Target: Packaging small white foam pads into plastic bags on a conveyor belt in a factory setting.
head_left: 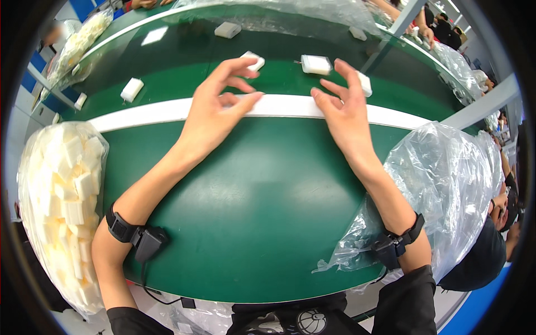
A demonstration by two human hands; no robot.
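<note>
My left hand [216,100] reaches over the white rail [279,105] at the far edge of the green table, its thumb and fingers apart with nothing between them. Just beyond its fingertips lies a small white block [254,60] on the green belt [181,70]. To the right, my right hand [347,109] is also over the rail, fingers spread and holding nothing. A white block in clear wrap [316,65] rests beyond its fingertips, slightly to the left. Another white block [364,84] is partly hidden behind that hand.
Left of the table stands a clear bag [67,195] full of pale blocks. A crumpled clear plastic bag [441,173] covers the table's right side. More white blocks lie on the belt, one at the left [132,89] and one farther back [228,30]. Other people work beyond and at right.
</note>
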